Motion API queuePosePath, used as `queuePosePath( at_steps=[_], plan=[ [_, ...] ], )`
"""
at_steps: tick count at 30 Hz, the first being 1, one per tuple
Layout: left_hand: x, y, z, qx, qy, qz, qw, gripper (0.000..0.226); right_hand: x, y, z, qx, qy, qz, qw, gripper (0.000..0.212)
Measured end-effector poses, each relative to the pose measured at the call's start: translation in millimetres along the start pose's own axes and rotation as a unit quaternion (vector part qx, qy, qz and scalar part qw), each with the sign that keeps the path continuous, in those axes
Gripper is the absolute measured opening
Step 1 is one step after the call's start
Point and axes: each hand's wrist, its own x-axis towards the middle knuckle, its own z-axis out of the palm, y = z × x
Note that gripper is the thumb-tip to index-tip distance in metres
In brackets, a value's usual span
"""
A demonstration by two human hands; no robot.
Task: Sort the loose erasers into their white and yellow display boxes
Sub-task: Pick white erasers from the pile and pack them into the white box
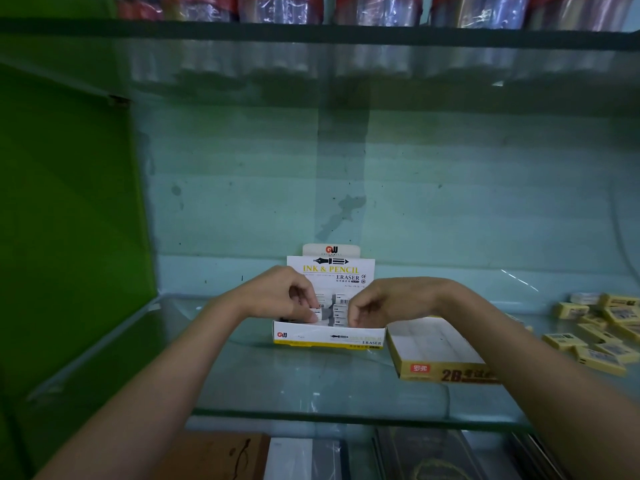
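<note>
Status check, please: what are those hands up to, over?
Both hands in white box; left hand fingers pinch an eraser. Right hand curled, grip unclear. Yellow box empty; yellow erasers loose.

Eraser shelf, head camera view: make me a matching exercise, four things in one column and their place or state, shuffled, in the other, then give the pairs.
Things:
1. white display box
2. yellow display box
3. loose yellow erasers
4. left hand

Places or states:
A. scattered on the glass shelf at far right
B. pinching a white eraser over the white box
C. lid flap upright, reads INK & PENCIL ERASER
D. white inside, no erasers visible, partly under the right forearm

Pairs: 1-C, 2-D, 3-A, 4-B
</note>
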Motion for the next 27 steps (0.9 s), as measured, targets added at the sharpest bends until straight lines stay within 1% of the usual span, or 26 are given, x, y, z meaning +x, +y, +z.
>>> queuePosePath(
  at_steps=[3,5,11,13,14,16,18,20,22,23,25,27],
  plan=[
    [0,-1,0,0.002,0.001,-0.002,1.000,0.013,1,-3,0,-0.014,0.007,0.013,1.000,0.043],
    [1,-1,0,0.007,0.002,-0.001,1.000,0.013,4,-6,0,-0.023,0.019,0.024,0.999,0.043],
    [0,0,0,0.018,0.006,0.008,1.000,0.014,4,-9,7,-0.027,0.072,0.028,0.997,0.022],
    [-1,0,0,0.017,0.011,0.015,1.000,0.013,4,-8,8,-0.013,0.113,0.028,0.993,0.011],
    [-1,0,0,0.008,0.017,0.019,1.000,0.013,6,-6,8,-0.008,0.150,0.028,0.988,0.009],
    [-1,-1,0,-0.016,0.042,0.038,0.998,0.013,13,-1,9,-0.009,0.233,0.032,0.972,0.010],
    [-1,0,-1,-0.044,0.075,0.068,0.994,0.014,20,1,14,0.006,0.279,0.034,0.960,0.013],
    [-1,3,-1,-0.095,0.091,0.083,0.988,0.014,26,1,19,0.037,0.290,0.025,0.956,0.013],
    [-2,6,-1,-0.158,0.092,0.082,0.980,0.014,27,0,22,0.056,0.296,0.010,0.953,0.021],
    [-3,7,-1,-0.188,0.091,0.080,0.975,0.015,26,-1,22,0.065,0.303,-0.001,0.951,0.021],
    [-3,8,-1,-0.229,0.093,0.076,0.966,0.018,24,-2,21,0.087,0.321,-0.025,0.943,0.016],
    [-2,9,0,-0.239,0.099,0.071,0.963,0.021,23,0,21,0.098,0.331,-0.038,0.938,0.010]
  ],
)
